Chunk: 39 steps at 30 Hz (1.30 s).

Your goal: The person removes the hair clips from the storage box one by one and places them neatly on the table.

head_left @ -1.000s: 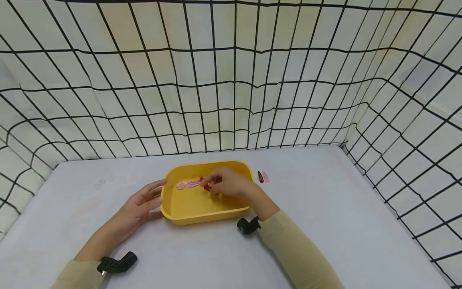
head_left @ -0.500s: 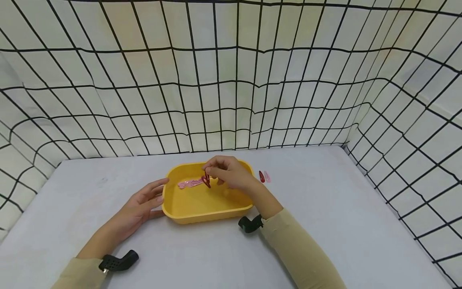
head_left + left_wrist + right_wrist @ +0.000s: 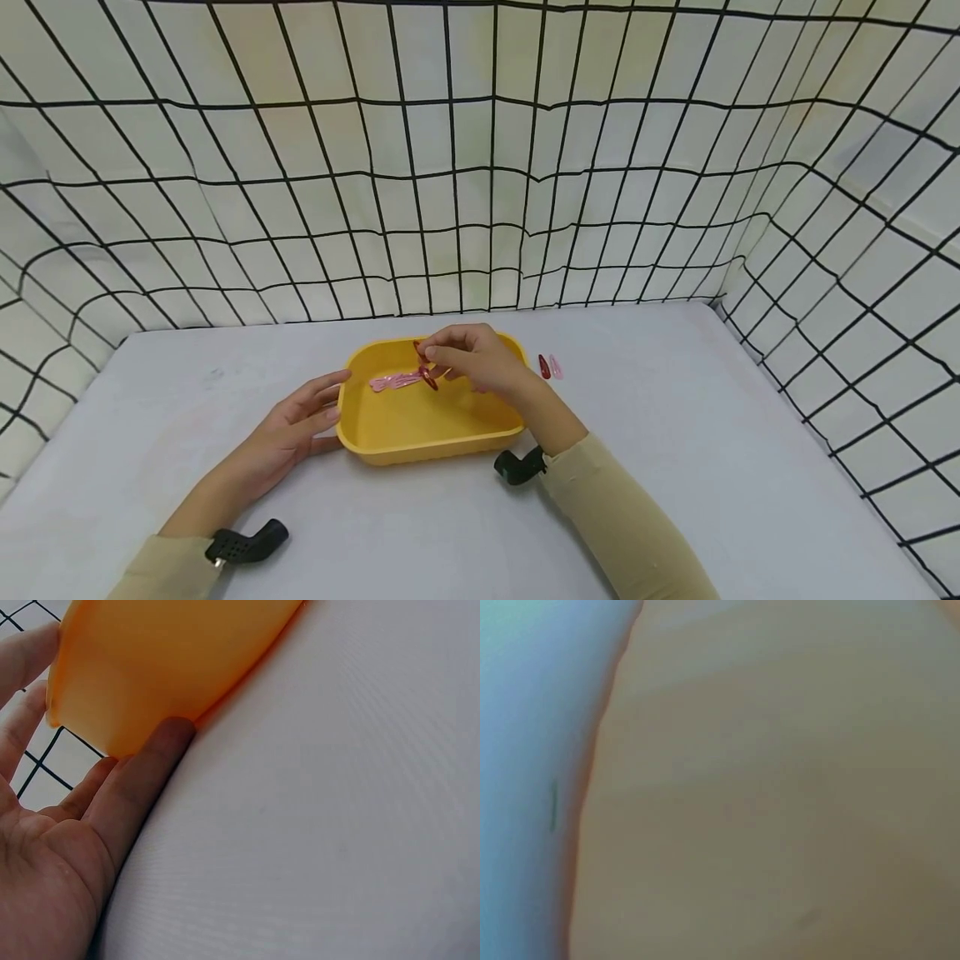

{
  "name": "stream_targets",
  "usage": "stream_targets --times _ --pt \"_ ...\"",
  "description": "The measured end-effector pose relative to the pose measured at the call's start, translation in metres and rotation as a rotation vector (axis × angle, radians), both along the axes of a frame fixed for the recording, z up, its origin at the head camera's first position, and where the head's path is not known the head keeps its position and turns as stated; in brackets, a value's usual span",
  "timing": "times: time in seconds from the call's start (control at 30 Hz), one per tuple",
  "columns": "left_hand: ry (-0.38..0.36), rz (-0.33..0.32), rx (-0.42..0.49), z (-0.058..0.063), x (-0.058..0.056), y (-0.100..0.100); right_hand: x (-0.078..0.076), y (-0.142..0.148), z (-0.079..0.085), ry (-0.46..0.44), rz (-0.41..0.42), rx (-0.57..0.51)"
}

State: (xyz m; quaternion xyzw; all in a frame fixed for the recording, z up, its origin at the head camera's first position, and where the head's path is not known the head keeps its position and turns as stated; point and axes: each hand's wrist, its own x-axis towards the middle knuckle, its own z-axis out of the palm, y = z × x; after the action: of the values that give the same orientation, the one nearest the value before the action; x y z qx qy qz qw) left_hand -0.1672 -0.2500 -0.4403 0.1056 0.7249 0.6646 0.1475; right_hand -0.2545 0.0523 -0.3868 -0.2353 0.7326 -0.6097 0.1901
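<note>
A yellow tray (image 3: pixel 420 425) stands on the white table. My left hand (image 3: pixel 288 429) rests against its left side, fingers fairly straight; in the left wrist view the thumb (image 3: pixel 142 784) touches the tray's wall (image 3: pixel 172 667). Over the tray, my right hand (image 3: pixel 476 360) pinches a dark red snap hair clip (image 3: pixel 417 351) between thumb and fingertips. Below those fingertips is another dark red hair clip (image 3: pixel 428 380). Pink hair clips (image 3: pixel 393 382) lie in a row to its left. The right wrist view is too blurred to show the fingers.
To the right of the tray, a red hair clip (image 3: pixel 543 367) and a pink hair clip (image 3: pixel 556 367) lie side by side on the white table (image 3: pixel 675 433). Black netting (image 3: pixel 465 225) before pale walls bounds the table's back and sides.
My right hand has risen slightly from inside the tray. The dark red clip in its fingertips has turned, its end now pointing up and left. My left hand stays at the tray.
</note>
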Motion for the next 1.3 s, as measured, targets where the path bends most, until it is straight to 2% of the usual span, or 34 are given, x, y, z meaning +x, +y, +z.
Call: stream_targets --times 0.27,0.53,0.7,0.97,1.17,1.3 --pt "0.004 -0.006 0.002 0.000 -0.001 0.000 0.001 0.004 0.000 -0.023 -0.066 0.032" --pt "0.002 -0.010 0.006 -0.001 -0.001 0.000 -0.002 0.005 0.002 -0.056 -0.110 -0.060" --pt "0.008 -0.008 0.002 -0.001 -0.001 0.001 -0.005 0.006 0.002 -0.082 -0.079 -0.045" --pt "-0.002 0.010 -0.013 0.000 0.000 0.000 -0.005 0.005 0.002 -0.100 -0.036 -0.092" --pt "-0.004 0.007 -0.017 0.000 0.000 0.001 -0.005 0.009 0.002 -0.071 -0.015 -0.028" --pt "-0.007 0.014 -0.018 -0.001 -0.001 0.000 -0.005 0.011 0.004 -0.078 -0.041 0.017"
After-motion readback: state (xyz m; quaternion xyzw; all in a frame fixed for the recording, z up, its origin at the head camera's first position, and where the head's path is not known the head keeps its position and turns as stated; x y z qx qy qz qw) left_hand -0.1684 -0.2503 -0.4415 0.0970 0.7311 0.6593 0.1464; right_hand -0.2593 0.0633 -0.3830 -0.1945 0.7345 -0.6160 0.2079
